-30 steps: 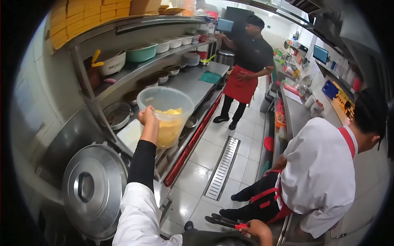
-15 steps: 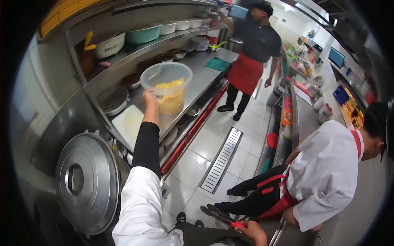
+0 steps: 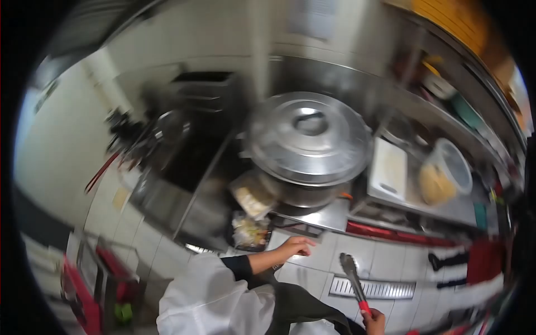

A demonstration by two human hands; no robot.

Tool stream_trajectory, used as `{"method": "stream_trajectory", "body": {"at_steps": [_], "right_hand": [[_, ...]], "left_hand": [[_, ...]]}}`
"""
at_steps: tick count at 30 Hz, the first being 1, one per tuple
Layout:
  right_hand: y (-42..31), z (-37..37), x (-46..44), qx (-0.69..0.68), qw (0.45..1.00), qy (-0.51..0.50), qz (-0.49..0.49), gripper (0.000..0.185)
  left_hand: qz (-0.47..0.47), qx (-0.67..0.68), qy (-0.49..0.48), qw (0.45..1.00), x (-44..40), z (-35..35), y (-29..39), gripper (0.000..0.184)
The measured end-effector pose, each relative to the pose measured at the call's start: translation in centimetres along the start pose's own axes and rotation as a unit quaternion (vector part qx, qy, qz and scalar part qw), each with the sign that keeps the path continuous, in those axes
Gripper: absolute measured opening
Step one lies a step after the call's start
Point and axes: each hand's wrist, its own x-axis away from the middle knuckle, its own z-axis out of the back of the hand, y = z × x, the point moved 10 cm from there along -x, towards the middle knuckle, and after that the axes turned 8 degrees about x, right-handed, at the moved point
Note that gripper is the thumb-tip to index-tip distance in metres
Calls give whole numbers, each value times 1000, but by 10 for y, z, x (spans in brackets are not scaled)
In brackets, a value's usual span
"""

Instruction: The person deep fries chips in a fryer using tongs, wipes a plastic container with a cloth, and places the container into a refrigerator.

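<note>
My right hand [image 3: 374, 322] grips a pair of tongs [image 3: 353, 276] by the red handle, with the metal jaws pointing up and away over the floor. Nothing is in my left hand [image 3: 296, 246], which is low over the tiles with its fingers loosely extended. On the steel counter to the right stands a clear plastic tub [image 3: 438, 181] of yellow-orange contents, apart from both hands. A white cutting board [image 3: 388, 167] lies just left of the tub. Ahead of my left hand is a large lidded metal pot [image 3: 310, 139].
Left of the pot are a clear container of pale food [image 3: 254, 196] and a dark bin of scraps [image 3: 250, 231]. Utensils [image 3: 131, 137] are clustered at the far left. A drain grate [image 3: 391, 288] runs along the floor; a person in a red apron [image 3: 484, 261] stands at right.
My left hand has let go of the tub, which now rests on the counter, and has drawn back. The view has swung left toward the big pot. My right hand still holds the tongs.
</note>
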Motion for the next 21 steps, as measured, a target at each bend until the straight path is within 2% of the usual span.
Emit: {"method": "stream_trajectory", "body": {"at_steps": [1, 3, 4, 6, 7, 9, 11, 13, 14, 16, 18, 21], "right_hand": [[-4, 0, -9, -10, 999, -19, -29, 38], [-76, 16, -19, -34, 990, 14, 135, 37], [-89, 10, -30, -2, 995, -44, 93, 43], [-149, -8, -47, -53, 984, -48, 166, 36], [-182, -21, -48, -82, 976, -50, 195, 33], [-299, -55, -26, -73, 950, -67, 297, 29], [-388, -111, -15, -19, 913, -94, 397, 32], [-479, -171, 12, -62, 888, -87, 447, 37], [-518, -206, 20, 41, 886, -88, 453, 36], [-607, -259, 60, 117, 805, 16, 581, 33], [-675, -326, 67, 122, 791, 19, 599, 30], [-769, -424, 68, 223, 767, 66, 598, 27]], "left_hand": [[-19, -20, 34, 999, 39, 27, 23, 26], [-52, -22, 56, 997, 87, 69, 64, 26], [-93, -8, 56, 994, 107, 86, 84, 26], [-157, 25, 92, 983, 154, 105, 129, 25], [-189, 40, 44, 980, 179, 104, 150, 24], [-197, 52, -41, 978, 223, 98, 179, 22], [-175, 14, -41, 984, 259, 114, 183, 21], [-143, -53, -27, 988, 298, 156, 180, 21], [-151, -75, -19, 986, 323, 171, 190, 23], [-145, -77, -5, 986, 366, 225, 193, 25], [-152, -61, 14, 986, 406, 277, 201, 23], [-169, -30, 43, 984, 454, 342, 214, 17]]}}
